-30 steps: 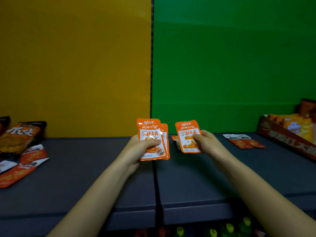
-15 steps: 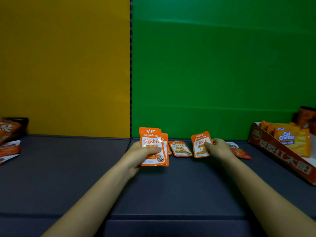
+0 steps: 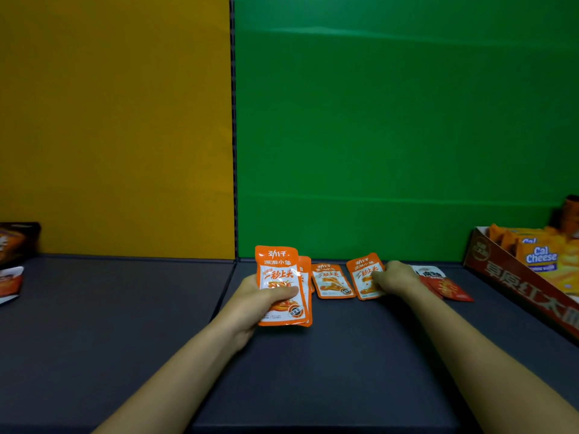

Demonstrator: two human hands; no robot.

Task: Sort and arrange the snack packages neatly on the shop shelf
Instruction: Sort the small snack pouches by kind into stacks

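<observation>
Left hand (image 3: 257, 303) grip closed on orange packet stack (image 3: 282, 286); right hand (image 3: 395, 277) grip pinches 1 orange packet (image 3: 363, 275) at shelf (image 3: 125, 308).

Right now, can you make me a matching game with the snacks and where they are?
Things:
1. stack of orange packets
2. single orange packet
3. flat orange packet
4. Cal Cheese packs

Places:
A. in the red cardboard box at the right
B. lying alone on the shelf, between the two hands
C. gripped in the left hand
D. under the right hand fingers, by the green wall

Pairs: 1-C, 2-D, 3-B, 4-A
</observation>
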